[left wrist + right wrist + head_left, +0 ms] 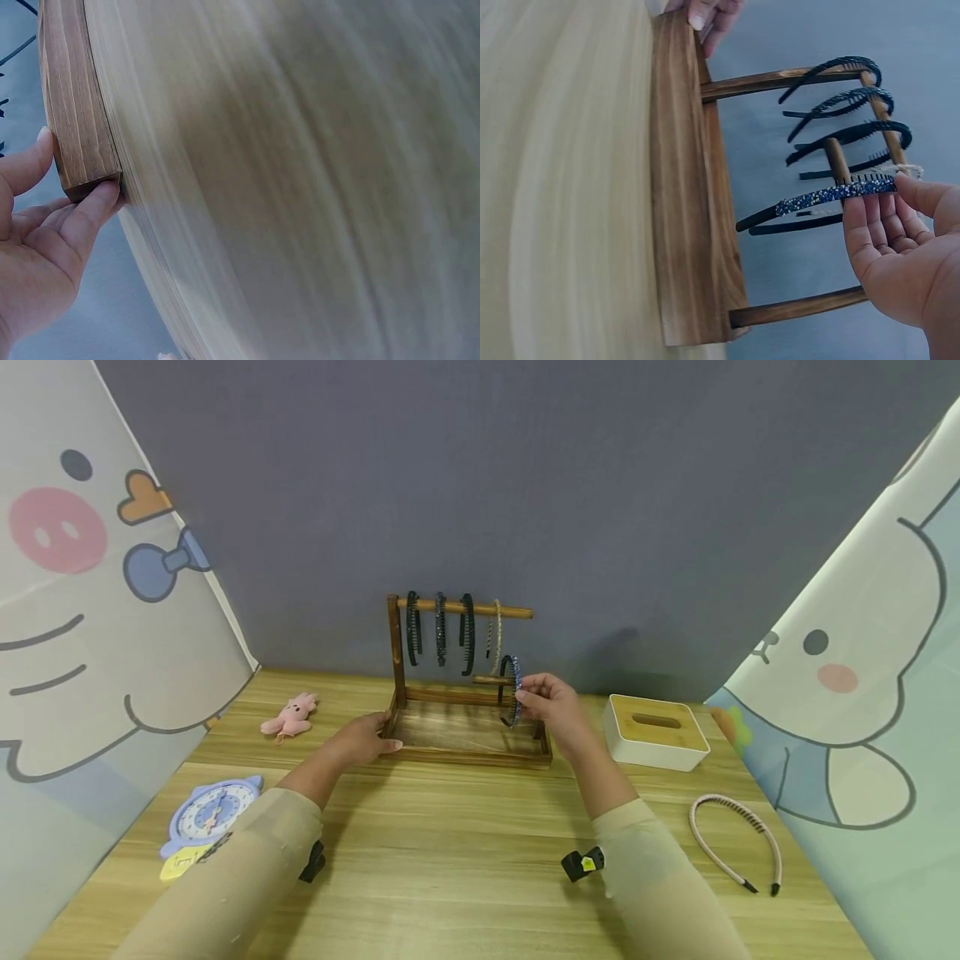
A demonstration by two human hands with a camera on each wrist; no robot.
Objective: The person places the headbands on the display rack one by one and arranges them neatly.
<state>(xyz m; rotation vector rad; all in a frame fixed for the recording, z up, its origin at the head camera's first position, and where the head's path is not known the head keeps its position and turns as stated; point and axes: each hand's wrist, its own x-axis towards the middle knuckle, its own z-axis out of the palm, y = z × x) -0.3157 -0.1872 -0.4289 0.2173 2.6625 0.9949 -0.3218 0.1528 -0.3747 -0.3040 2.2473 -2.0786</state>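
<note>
My right hand (557,710) pinches a headband (516,693) with blue glittery beads and inner teeth, between thumb and fingers. In the head view this headband overlaps the end of the short lower peg (487,680) of a brown wooden rack (465,757). My left hand (360,739) holds the left end of the rack's tray base; the left wrist view has its thumb on one side and fingers round the wooden corner (82,120). From the upper bar (517,612) hang several headbands: dark ones, including a sparkly one (440,635), and a pale one (498,631) farthest right.
A white tissue box (652,752) with a wooden lid stands right of the rack. Nearer on that side lies a pale pink headband (701,839). To the left are a pink plush toy (291,718) and a blue toy clock (213,814). A grey wall backs the table.
</note>
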